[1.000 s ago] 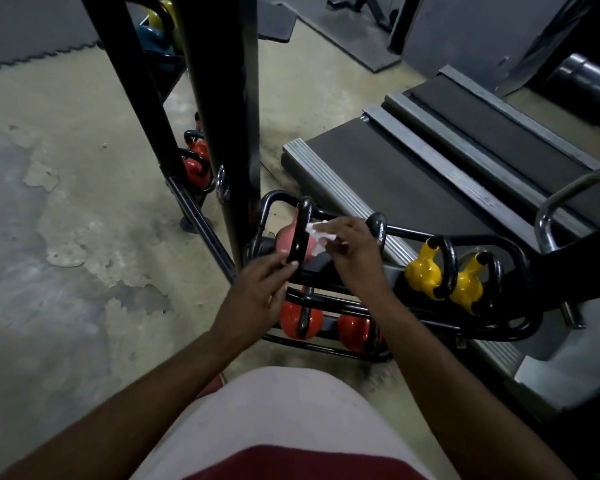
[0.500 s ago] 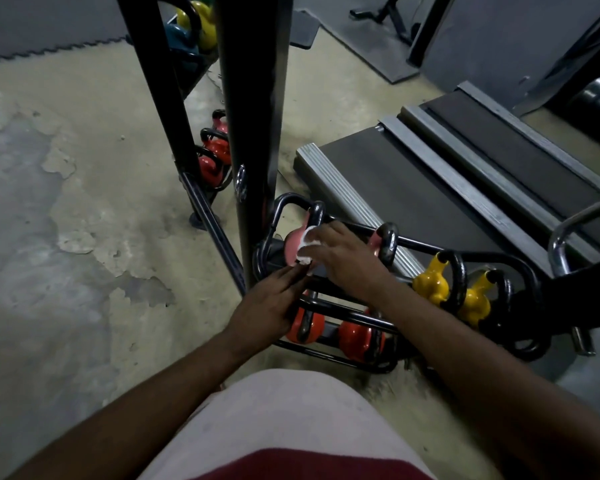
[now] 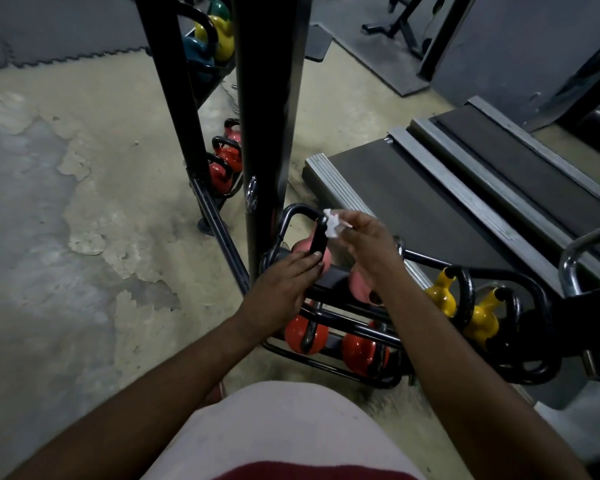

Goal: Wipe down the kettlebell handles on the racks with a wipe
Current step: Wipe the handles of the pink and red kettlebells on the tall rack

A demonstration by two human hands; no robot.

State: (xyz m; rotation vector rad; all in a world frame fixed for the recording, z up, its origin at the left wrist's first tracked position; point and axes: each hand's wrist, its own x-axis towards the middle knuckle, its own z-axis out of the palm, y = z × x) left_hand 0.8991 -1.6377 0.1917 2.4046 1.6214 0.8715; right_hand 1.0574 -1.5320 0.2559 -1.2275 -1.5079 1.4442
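Wipe (image 3: 334, 224): white, crumpled, small. Pinched between thumb and fingers of right hand (image 3: 369, 245). Sits at upper right side of black handle (image 3: 318, 237), touching or just beside it; cannot tell which.

Black handle: upright loop of pink kettlebell (image 3: 300, 247), at left end of upper tier of low rack (image 3: 426, 259).

Left hand (image 3: 284, 285): fingers straight and together, fingertips resting on lower part of black handle and on pink body. Grips nothing.

Second pink kettlebell (image 3: 359, 289): just right of the first, partly hidden under right wrist.

Yellow kettlebells (image 3: 442, 299): two, with black handles, further right on same tier.

Red kettlebells (image 3: 305, 336): two, on lower tier, beneath the pink pair.

Black upright post (image 3: 271, 98): stands just left of pink kettlebell.

Far red kettlebells (image 3: 227, 157): low row behind the post.

Upper kettlebells (image 3: 219, 36): yellow and teal, on a higher shelf at top of view.

Treadmill (image 3: 413, 209): dark belt, grey side rails, right of rack.

Floor (image 3: 84, 202): concrete, patchy, coating peeled in places.
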